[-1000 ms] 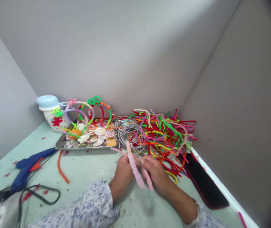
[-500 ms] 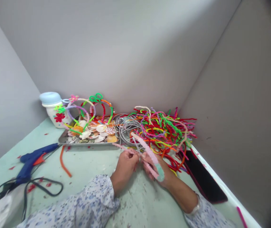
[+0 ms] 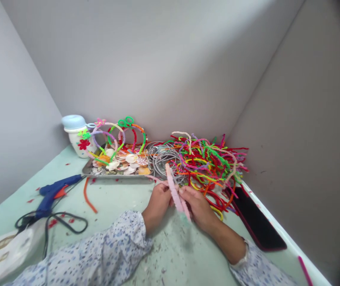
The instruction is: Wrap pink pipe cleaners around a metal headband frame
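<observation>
- Holding: one fuzzy pink-and-mint band [image 3: 173, 192], curved, a grey wire end showing, raised between my two hands at the centre of the dial.
- Left hand [image 3: 157, 204]: fingers pressed together, pinching a thin pink strand [image 3: 157, 180] that points to ten o'clock.
- Right hand [image 3: 199, 210]: thumb and fingers drawn in, pinching the band; the exact contact is partly hidden.
- Twelve o'clock: wire coil [image 3: 158, 159], grey, looped.
- Two o'clock: heap of fuzzy stems [image 3: 214, 163], many colours, tangled.
- Ten o'clock: metal tray [image 3: 116, 177] of shells [image 3: 132, 158], with colourful hoops standing over it; lidded white cup [image 3: 74, 139] beyond.
- Nine o'clock: blue glue gun [image 3: 47, 198]; orange stem [image 3: 88, 198], loose.
- Four o'clock: black slab [image 3: 259, 220], flat.
</observation>
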### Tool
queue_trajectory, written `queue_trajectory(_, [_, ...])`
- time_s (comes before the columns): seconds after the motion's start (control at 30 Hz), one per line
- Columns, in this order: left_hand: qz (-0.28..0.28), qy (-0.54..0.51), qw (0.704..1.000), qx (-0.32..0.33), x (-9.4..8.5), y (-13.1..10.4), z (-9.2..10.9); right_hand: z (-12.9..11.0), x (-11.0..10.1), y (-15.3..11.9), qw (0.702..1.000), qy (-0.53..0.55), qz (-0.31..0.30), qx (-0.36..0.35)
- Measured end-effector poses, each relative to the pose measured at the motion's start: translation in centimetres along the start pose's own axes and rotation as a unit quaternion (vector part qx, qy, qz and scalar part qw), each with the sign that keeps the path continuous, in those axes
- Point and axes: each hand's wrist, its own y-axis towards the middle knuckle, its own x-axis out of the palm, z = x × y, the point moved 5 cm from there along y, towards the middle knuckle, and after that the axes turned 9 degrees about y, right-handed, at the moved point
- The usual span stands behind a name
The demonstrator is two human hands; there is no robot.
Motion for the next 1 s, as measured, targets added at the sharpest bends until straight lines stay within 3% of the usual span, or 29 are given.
queue_trajectory(0.43, [-0.065,0.018,0.997,0.045,0.0,-0.1,-0.3,-0.1,-0.3,-0.5,1.000,0.008,-0.019,-0.002])
queue_trajectory(0.73, [-0.096,-0.017,0.995,0.031,0.3,-0.9,0.3,-0.8,0.2,-1.2,0.999,0.007,-0.034,0.020])
queue_trajectory(1.0, [-0.103,-0.042,0.994,0.016,0.5,-1.1,0.8,0.0,-0.6,-0.4,0.998,0.022,-0.050,0.038])
